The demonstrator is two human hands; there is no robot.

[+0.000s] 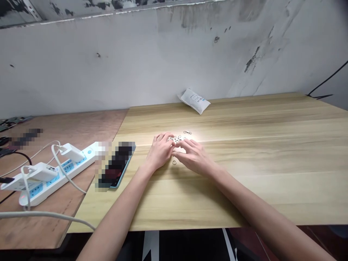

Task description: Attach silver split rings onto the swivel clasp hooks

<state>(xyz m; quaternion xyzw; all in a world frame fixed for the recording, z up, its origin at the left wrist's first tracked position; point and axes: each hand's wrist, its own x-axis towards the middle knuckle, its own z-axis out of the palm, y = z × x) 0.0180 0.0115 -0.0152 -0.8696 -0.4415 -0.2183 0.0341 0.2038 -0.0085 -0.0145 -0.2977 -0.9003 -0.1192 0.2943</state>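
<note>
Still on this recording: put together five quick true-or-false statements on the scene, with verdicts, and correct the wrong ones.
1. The left hand and right hand are close together at the small metal pieces. True.
2. The single ring lies beyond the metal pieces, toward the wall. False: it lies on the person's side of them.
3. The phone lies left of the left hand. True.
4. The white packet lies beside the phone. False: it is at the table's back edge, by the wall.
5. White chargers sit on the power strip. True.
</note>
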